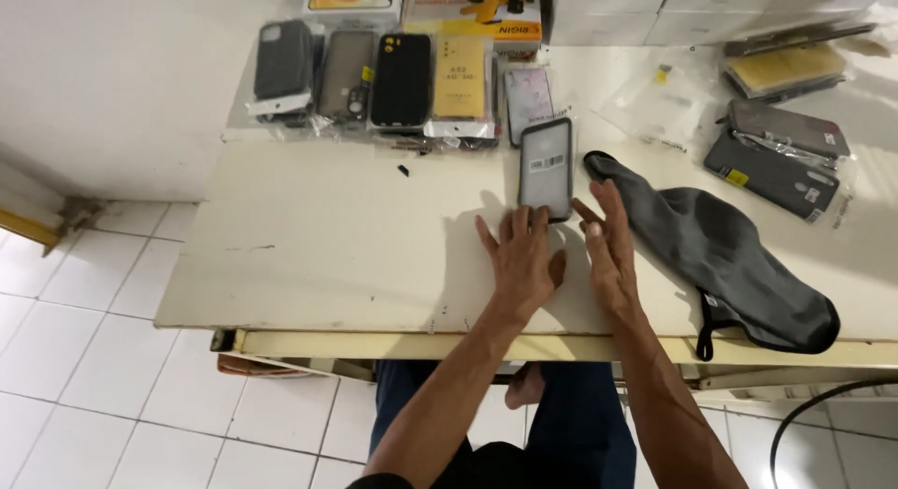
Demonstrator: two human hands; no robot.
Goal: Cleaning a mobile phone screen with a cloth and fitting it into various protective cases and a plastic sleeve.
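Phone in dark bumper case [546, 168] lies flat on the cream table [327, 255], sticker up, already out of any sleeve; packaged cases remain beyond it. Left hand [522, 260] is flat, fingers spread, fingertips touching the phone's near edge. Right hand [608, 250] is open, grasping nothing, just beside it, grey cloth pouch [730, 250] to its right.

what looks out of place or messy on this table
A small black piece lies loose on the bare tabletop, apart from the packaged phone cases. A dark grey cloth pouch sprawls crumpled beside the right hand.
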